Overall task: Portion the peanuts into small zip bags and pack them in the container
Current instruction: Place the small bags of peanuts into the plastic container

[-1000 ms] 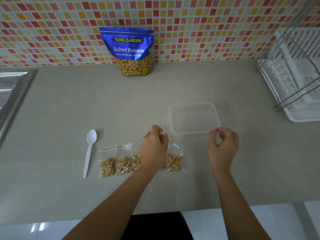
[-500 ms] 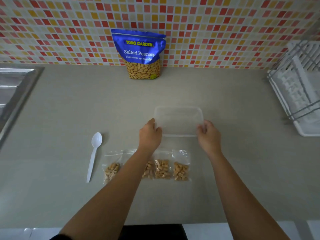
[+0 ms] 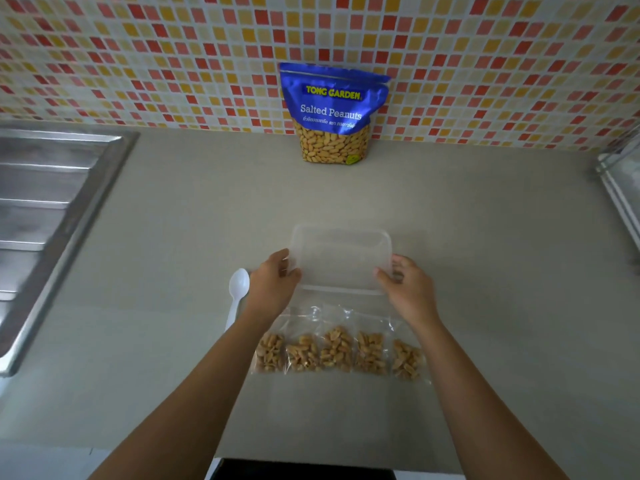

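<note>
Five clear zip bags [image 3: 337, 351] of peanuts lie in a row near the front edge of the tabletop [image 3: 502, 271]. Just behind them stands the translucent, round-cornered container [image 3: 341, 258]. The left hand [image 3: 275, 282] curls on its left rim and the right hand [image 3: 408, 289] pinches its right rim. Smooth matte surface spreads rightward, and a white plastic spoon [image 3: 238, 289] lies to the left.

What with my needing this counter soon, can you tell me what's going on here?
A person is gripping a clear plastic container by its near corners, the left hand on one side and the right hand on the other. Five small zip bags of peanuts lie in a row on the counter just in front of it; none is in the container yet. A white spoon lies beside the left wrist, and the big peanut pouch stands against the tiled wall.
</note>
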Motion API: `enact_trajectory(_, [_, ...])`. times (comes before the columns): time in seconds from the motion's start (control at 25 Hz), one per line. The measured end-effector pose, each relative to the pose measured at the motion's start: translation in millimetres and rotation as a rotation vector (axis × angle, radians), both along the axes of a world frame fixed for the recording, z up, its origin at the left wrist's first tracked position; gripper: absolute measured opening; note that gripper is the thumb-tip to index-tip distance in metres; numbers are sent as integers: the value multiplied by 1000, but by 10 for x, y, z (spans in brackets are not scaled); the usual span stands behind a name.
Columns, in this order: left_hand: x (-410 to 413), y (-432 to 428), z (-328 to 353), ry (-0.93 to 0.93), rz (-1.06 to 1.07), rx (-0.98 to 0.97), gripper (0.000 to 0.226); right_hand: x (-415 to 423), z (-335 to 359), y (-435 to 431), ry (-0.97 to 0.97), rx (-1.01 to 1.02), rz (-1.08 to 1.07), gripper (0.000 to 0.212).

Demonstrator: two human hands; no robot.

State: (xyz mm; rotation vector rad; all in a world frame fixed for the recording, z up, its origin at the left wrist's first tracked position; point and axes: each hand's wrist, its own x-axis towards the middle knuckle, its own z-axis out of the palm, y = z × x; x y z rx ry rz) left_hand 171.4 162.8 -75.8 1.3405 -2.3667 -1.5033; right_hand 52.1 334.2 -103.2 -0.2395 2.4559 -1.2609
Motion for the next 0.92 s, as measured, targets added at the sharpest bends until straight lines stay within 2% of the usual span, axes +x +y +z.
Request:
enact_trajectory(0.08, [-1,-1,4,15,-20,-10,39,-19,27,26,-15,-6,10,38])
enact_trajectory(0.2, [-4,32,37,-24,-49,-147,33,-7,50,25,-6,-30,18,32])
enact_trajectory(0.36, [-2,81,57,26,-1,-251,45,13,77,13,34,-18,38,28])
enact_trajectory(0.48, [0,97,62,22,-35,-332,37,42,62,11,98,52,66,36])
enact_trajectory(0.6, [-12,94,85,-1,-40,-336,28,61,80,13,150,127,78,48])
enact_trajectory(0.92, [5,96,70,-49,-55,-345,13,79,16,59,155,179,103,45])
